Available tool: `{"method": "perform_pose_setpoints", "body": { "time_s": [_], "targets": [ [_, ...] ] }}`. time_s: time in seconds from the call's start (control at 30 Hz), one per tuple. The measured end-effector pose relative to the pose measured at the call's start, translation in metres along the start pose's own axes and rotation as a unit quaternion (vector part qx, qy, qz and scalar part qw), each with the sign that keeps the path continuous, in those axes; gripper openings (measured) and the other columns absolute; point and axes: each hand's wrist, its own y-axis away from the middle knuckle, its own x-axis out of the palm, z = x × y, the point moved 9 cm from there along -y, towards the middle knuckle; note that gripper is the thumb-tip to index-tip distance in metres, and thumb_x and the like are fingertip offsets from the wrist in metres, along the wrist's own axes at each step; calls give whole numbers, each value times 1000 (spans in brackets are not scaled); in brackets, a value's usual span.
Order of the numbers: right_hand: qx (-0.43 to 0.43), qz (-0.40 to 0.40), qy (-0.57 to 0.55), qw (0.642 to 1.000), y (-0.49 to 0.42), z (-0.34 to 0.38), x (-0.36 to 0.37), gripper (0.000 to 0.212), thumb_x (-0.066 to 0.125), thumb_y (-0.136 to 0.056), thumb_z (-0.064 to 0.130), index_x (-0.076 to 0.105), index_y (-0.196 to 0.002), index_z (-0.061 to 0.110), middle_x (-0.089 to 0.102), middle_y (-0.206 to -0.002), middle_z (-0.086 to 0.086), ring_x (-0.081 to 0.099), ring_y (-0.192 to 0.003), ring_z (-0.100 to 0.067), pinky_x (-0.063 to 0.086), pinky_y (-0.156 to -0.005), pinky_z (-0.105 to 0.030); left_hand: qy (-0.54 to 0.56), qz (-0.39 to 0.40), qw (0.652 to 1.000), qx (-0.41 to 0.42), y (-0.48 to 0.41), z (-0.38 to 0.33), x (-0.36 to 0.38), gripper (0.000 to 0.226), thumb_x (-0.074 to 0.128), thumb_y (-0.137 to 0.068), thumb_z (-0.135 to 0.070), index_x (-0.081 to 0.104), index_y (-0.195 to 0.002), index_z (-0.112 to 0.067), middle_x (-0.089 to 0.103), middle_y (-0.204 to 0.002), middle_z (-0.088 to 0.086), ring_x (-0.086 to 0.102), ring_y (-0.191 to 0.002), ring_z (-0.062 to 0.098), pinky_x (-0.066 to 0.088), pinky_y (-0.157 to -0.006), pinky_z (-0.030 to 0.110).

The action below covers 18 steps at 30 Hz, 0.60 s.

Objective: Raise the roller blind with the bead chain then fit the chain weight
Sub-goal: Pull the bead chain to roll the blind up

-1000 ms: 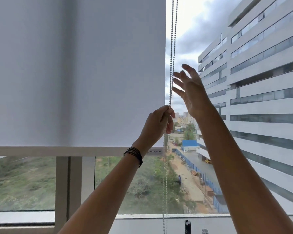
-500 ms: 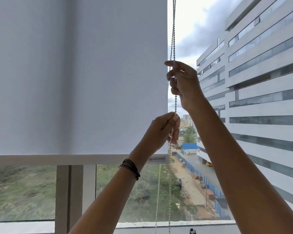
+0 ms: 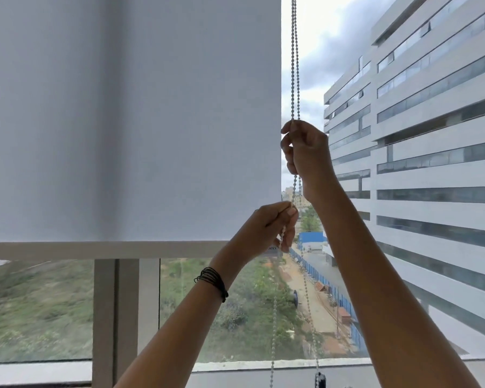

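Observation:
A white roller blind (image 3: 129, 119) covers the upper left of the window, its bottom bar (image 3: 101, 249) level across the frame. A silver bead chain (image 3: 295, 60) hangs in two strands just right of the blind's edge. My right hand (image 3: 305, 148) is closed around the chain high up. My left hand (image 3: 272, 228), a black band on its wrist, pinches one strand lower down, beside the bottom bar's end. Below the hands the strands hang loose and part. A small dark piece (image 3: 319, 380) sits on the chain near the sill; I cannot tell what it is.
A window frame post (image 3: 115, 317) stands below the blind at left. The white sill (image 3: 235, 365) runs along the bottom. Through the glass are a tall white building at right, grass and a fenced road far below.
My right hand, open beside the chain a second ago, has closed on it and come down a little. The left hand keeps its pinch. The blind's bottom bar sits slightly higher against my left hand.

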Motion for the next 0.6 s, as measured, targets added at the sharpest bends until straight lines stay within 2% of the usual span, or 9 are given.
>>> {"method": "perform_pose_setpoints", "body": {
  "time_s": [0.17, 0.27, 0.37, 0.53, 0.6],
  "targets": [
    [12, -2, 0, 1000, 19, -25, -1, 32, 35, -99, 8, 54, -73, 16, 44, -44, 11, 27, -34, -1, 21, -34, -12, -4, 26, 999, -24, 12, 23, 13, 33, 32, -102, -16, 43, -71, -14, 55, -50, -6, 54, -45, 9, 48, -48, 22],
    [7, -3, 20, 1000, 32, -42, -1, 31, 35, -99, 9, 53, -75, 16, 42, -52, 0, 29, -35, 0, 22, -36, -12, -13, 39, 998, -41, 22, 40, 20, 31, 32, -102, -16, 44, -74, -8, 54, -50, -6, 53, -44, 8, 46, -46, 15],
    [1, -8, 32, 999, 43, -64, -2, 32, 36, -99, 8, 53, -73, 17, 43, -53, -2, 32, -34, 0, 24, -37, -11, -10, 57, 997, -49, 31, 57, 29, 30, 32, -102, -12, 45, -75, -7, 51, -52, 0, 48, -43, 5, 42, -46, 12],
    [7, -5, 13, 1000, 70, -101, 0, 33, 37, -97, 2, 52, -72, 16, 43, -53, 0, 38, -40, 0, 30, -41, -9, -53, 64, 993, -79, 51, 91, 42, 34, 35, -101, -11, 42, -68, -16, 52, -56, -1, 50, -53, 15, 43, -52, 13],
    [11, -5, 18, 1000, 82, -112, 0, 33, 36, -97, 0, 51, -71, 16, 44, -54, 0, 38, -43, 0, 31, -43, -10, -74, 65, 991, -87, 60, 102, 47, 34, 36, -100, -12, 44, -67, -15, 53, -55, -5, 50, -53, 11, 44, -54, 13]
  ]
}}
